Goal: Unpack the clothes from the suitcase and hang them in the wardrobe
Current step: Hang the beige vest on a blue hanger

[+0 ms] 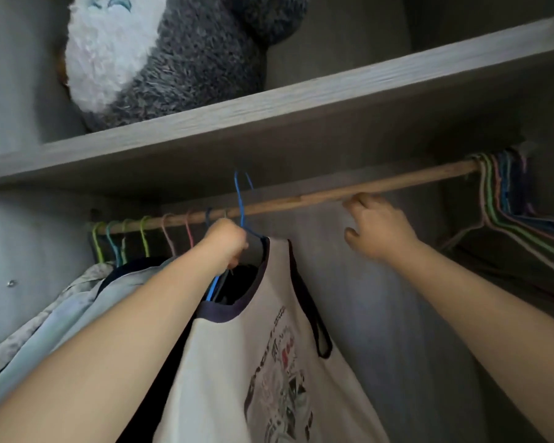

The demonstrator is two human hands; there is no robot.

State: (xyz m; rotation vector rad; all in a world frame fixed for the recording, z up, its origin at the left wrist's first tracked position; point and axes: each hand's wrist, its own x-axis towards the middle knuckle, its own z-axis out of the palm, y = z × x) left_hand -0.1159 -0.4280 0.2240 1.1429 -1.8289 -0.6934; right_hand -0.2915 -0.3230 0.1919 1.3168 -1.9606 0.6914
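— What's the left hand (227, 241) doing up there?

— It's closed tight around the neck of a blue hanger (241, 209), fingers curled right round the wire. The hook pokes up above the wooden rail (317, 196), just in front of it; I can't tell whether it's caught on the rail or not.

— And what's on the hanger?

— A white sleeveless top (259, 362) with dark trim at the neck and armholes and a printed picture on the front. It hangs down from the hand, between the two forearms.

— The right hand (378, 228)?

— Loose, holding nothing. The fingers are half bent and spread, with the fingertips up at the underside of the rail, touching it or very nearly.

— Anything else on that rail?

— To the left, a row of coloured hangers (143, 231) carrying clothes, a pale blue shirt (68, 318) nearest us. Far right, a bunch of bare hangers (506, 193) pushed together against the wall.

— Above?

— A grey shelf (269, 113), with a grey and white plush toy (147, 55) sitting on it at the left.
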